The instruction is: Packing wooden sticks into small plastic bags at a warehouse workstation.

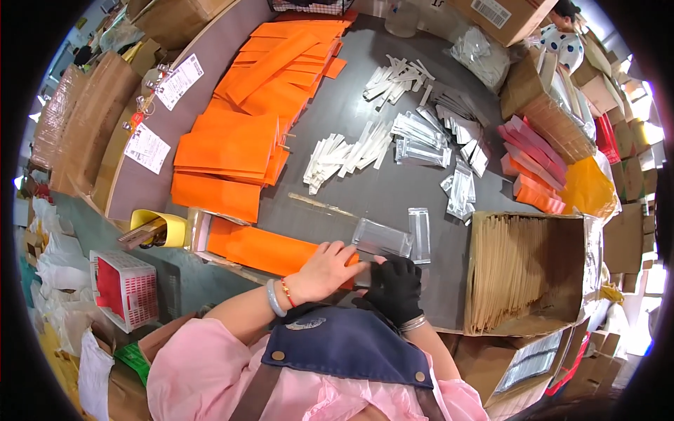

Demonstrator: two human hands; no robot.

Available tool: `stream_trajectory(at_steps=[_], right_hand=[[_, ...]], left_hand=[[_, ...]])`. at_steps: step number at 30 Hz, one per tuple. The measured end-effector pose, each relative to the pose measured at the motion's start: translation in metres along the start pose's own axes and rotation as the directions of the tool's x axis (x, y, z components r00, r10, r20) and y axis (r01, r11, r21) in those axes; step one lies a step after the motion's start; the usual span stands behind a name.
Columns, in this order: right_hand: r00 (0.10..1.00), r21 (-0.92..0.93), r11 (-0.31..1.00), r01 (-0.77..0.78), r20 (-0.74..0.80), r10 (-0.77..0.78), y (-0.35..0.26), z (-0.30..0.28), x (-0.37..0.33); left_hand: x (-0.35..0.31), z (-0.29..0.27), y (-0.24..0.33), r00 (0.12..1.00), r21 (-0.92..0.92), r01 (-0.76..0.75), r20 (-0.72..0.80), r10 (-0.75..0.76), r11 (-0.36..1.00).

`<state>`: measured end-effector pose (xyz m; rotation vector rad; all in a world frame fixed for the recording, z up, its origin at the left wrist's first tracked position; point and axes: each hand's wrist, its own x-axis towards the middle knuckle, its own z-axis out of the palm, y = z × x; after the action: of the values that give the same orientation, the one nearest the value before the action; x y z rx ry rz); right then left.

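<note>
A long orange strip [263, 247] lies along the near edge of the table. My bare left hand [319, 270] is bent over its right end, holding it down against the tabletop. My right hand [395, 286], in a black glove with bare fingertips showing, is closed beside that end, close to my left fingertips. Something clear seems to lie between the two hands, but the fingers hide most of it. Just beyond the hands are a flat clear plastic sleeve [382, 237] and a narrower clear sleeve [419, 235].
Orange sheets [225, 151] are heaped along the left side. White strips [328, 160] and clear packets [421, 147] lie mid-table. Pink and red pieces [532, 158] sit far right, beyond a carton [518, 274] packed with thin brown sheets. A yellow holder [166, 228] hangs at the left edge.
</note>
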<state>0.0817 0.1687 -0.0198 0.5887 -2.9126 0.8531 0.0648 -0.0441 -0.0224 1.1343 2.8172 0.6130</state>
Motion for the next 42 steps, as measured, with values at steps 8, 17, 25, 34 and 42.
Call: stream_trajectory(at_steps=[8, 17, 25, 34, 42], right_hand=[[0.995, -0.083, 0.993, -0.084, 0.045, 0.088, 0.008, -0.036, -0.007], [0.981, -0.078, 0.978, -0.192, 0.013, 0.194, 0.016, -0.033, -0.016], [0.974, -0.265, 0.96, -0.087, 0.18, 0.138, 0.005, -0.042, -0.007], [0.976, -0.187, 0.982, 0.028, 0.215, 0.013, -0.004, -0.02, -0.007], [0.97, 0.056, 0.987, 0.153, 0.181, -0.161, -0.035, 0.033, 0.025]], left_hand=[[0.006, -0.097, -0.028, 0.973, 0.047, -0.055, 0.225, 0.043, 0.997], [-0.052, -0.01, -0.043, 0.846, -0.12, 0.503, -0.133, -0.516, 0.856], [-0.047, 0.019, -0.017, 0.725, -0.108, 0.664, -0.15, -0.672, 0.74], [-0.064, 0.027, -0.026, 0.719, -0.345, 0.578, -0.213, -0.662, 0.739], [-0.043, 0.018, -0.032, 0.779, -0.236, 0.55, -0.201, -0.594, 0.801]])
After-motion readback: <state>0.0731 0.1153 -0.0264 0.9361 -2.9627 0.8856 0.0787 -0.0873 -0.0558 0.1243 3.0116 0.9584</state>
